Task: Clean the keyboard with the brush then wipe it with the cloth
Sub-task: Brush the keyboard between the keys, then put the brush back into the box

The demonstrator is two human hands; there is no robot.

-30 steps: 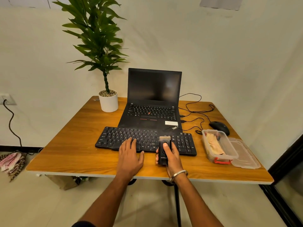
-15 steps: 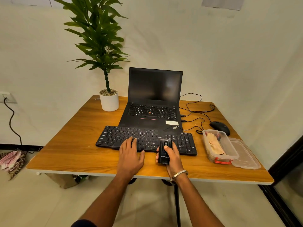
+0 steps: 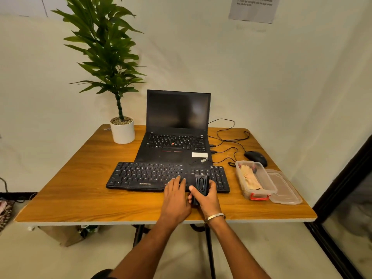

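Right hand [image 3: 207, 198] grips black rectangular brush [image 3: 200, 186], head over right part of black external keyboard [image 3: 167, 176] at desk [image 3: 80, 198] front. Left hand [image 3: 176, 196] flat, fingers spread, pinning keyboard. Advice – keep it pinned, short strokes along key rows. Beige cloth [image 3: 249, 179] waits in clear plastic box [image 3: 256, 181], right.

A wood-grain table top [image 3: 80, 178] with a smooth, faintly glossy finish was seen. Matt black plastic was shown by the keyboard [image 3: 141, 174], clear plastic by the container [image 3: 267, 178], soft cloth [image 3: 249, 178] inside it.
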